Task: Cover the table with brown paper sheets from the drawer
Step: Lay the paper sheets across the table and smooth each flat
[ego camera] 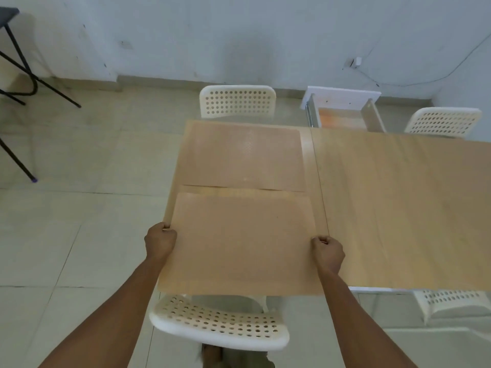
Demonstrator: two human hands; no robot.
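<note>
I hold a brown paper sheet (243,243) over the near left part of the wooden table (398,208). My left hand (160,241) grips its left edge and my right hand (328,252) grips its right edge, both fists closed on the paper. Its near edge hangs past the table's front. A second brown sheet (243,158) lies flat on the far left part of the table. At the far side, the open white drawer (342,107) shows more brown paper inside.
White perforated chairs stand around the table: one right below me (220,325), one at the far side (237,100), one at the far right (443,120), one at the near right (451,301). A black folding frame (21,75) stands at the left by the wall.
</note>
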